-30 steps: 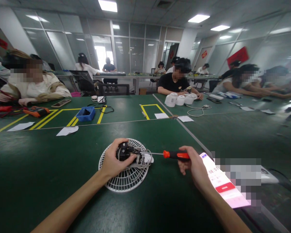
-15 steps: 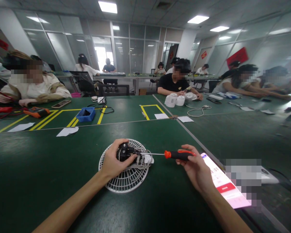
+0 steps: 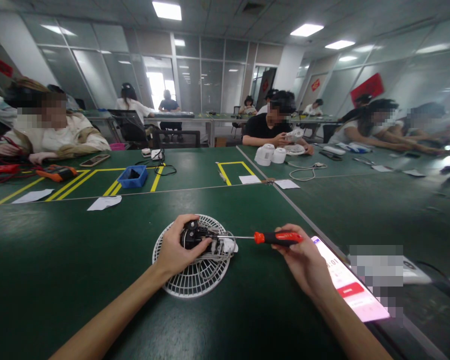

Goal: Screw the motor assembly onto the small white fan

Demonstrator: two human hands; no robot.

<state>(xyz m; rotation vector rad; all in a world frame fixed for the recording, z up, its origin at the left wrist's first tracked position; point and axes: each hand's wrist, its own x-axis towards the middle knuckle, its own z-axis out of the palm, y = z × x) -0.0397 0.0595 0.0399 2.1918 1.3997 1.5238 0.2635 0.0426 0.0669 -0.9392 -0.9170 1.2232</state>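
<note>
Digits [image 3: 332, 264] showed on the lit phone [image 3: 360, 300] lying right of the right hand [image 3: 303, 255]; ":01" could be read, while the part before it was partly hidden by that hand. Lower on the screen sat a red button [image 3: 349, 290], its pale lettering too small to make out. The right hand was closed around the red-and-black screwdriver [image 3: 279, 238]; pale marks on the handle were unreadable. Its shaft ran level to the left, the tip meeting the black motor assembly [image 3: 192, 239] near the left thumb. The left hand [image 3: 176, 250] curved around that assembly, gripping it between thumb and fingers. The assembly lay over a round white fan grille [image 3: 195, 287], flat on the green table [image 3: 97, 260]. Across the room, a large red poster [image 3: 367, 89] and a smaller red sign [image 3: 315, 84] bore marks too blurred to read.
</note>
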